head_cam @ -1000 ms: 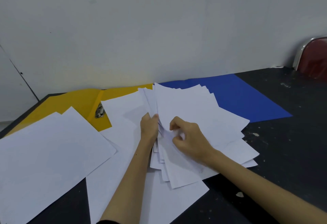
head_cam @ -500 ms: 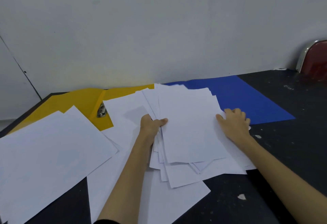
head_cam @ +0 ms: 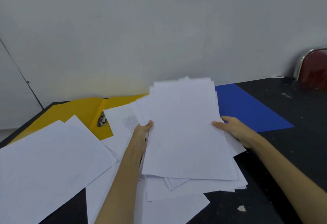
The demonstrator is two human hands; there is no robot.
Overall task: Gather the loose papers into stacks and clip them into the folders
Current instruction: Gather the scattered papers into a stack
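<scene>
Gathering under way, nothing clipped: black table [head_cam: 292, 153] carries loose sheets [head_cam: 44, 161] along its left edge; yellow folder [head_cam: 79, 112] and blue folder [head_cam: 247, 112] lie open at the back edge. Uneven stack [head_cam: 185, 135] mid-table, pinched between left hand [head_cam: 142, 131] and right hand [head_cam: 235, 130].

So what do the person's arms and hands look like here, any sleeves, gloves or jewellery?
Both forearms are bare up to the frame edge. The left hand and right hand wear no gloves; no rings, watch or bracelet show. No sleeve is visible on either arm.
</scene>
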